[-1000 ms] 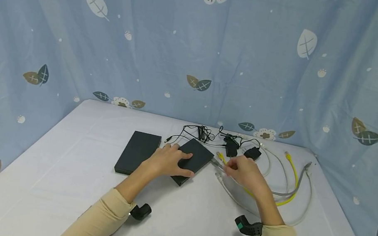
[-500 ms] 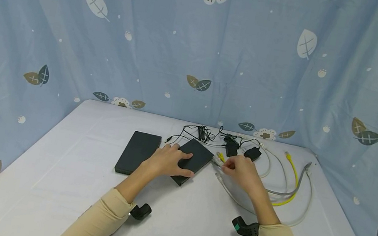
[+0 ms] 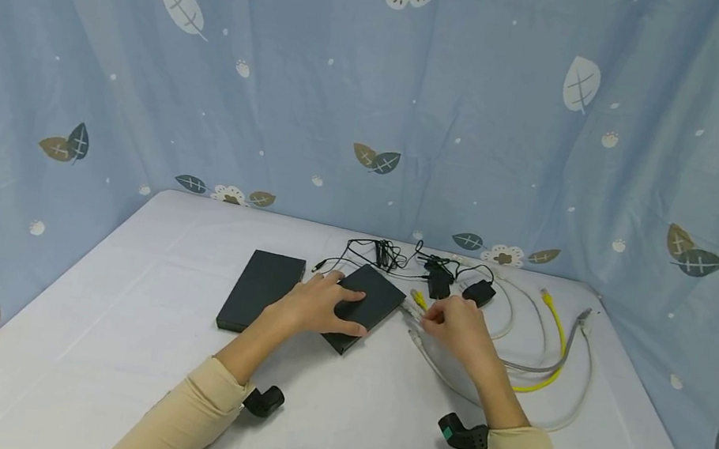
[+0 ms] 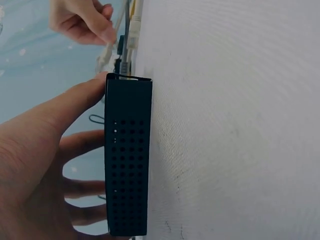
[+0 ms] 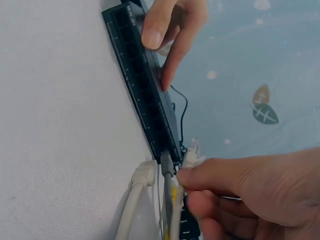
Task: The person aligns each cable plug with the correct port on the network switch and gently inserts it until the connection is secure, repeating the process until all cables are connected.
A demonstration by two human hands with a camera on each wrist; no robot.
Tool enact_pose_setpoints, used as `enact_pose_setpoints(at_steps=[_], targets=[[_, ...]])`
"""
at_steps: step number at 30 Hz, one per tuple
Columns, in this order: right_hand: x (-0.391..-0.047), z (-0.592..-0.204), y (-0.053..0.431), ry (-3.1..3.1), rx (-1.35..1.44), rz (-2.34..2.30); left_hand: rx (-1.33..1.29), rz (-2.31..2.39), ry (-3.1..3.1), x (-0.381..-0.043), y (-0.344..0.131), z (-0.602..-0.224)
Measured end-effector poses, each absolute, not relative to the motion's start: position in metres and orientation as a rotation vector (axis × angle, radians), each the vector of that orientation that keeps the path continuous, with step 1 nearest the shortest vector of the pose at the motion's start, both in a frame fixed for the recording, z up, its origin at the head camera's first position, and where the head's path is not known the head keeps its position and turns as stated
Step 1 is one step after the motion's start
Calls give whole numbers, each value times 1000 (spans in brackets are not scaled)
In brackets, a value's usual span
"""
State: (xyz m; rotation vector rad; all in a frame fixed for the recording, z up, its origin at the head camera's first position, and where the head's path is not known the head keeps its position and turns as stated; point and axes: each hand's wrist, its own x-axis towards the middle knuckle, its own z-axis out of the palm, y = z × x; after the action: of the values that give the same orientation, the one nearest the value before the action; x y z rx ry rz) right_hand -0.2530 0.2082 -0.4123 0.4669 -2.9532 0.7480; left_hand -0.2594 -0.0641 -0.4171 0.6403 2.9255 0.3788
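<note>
My left hand (image 3: 314, 305) rests on a black network switch (image 3: 377, 300) with its fingers spread over the top. The switch lies slanted on the table; in the right wrist view its row of ports (image 5: 140, 82) shows. A grey Ethernet cable (image 5: 167, 167) is in the port at one end. With thumb and fingers my right hand (image 3: 461, 327) pinches a white Ethernet cable just behind its clear plug (image 5: 193, 146). That plug is near the grey cable's end of the switch; the frames do not show it in a port. Another white cable's plug (image 5: 144, 172) lies close by.
A second black box (image 3: 261, 291) lies left of the switch. Behind are coiled black power cords (image 3: 386, 253) and black adapters (image 3: 480, 292). Yellow cable (image 3: 558, 324), grey and white cables loop over the right side. A patterned blue curtain (image 3: 381, 100) stands behind the table.
My right hand has shifted slightly left, and a white cable's plug has come into view near the switch. The left hand and switch stay in place.
</note>
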Motion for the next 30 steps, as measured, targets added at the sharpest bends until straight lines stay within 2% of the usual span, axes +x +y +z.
enact_pose_setpoints(at_steps=[14,30], targets=[[-250,-409,205,-2969,404,685,716,257,2998,-260,-64,-416],[-250,-408,204,-3062,429,877,766,319,2983,-261,-64,-419]])
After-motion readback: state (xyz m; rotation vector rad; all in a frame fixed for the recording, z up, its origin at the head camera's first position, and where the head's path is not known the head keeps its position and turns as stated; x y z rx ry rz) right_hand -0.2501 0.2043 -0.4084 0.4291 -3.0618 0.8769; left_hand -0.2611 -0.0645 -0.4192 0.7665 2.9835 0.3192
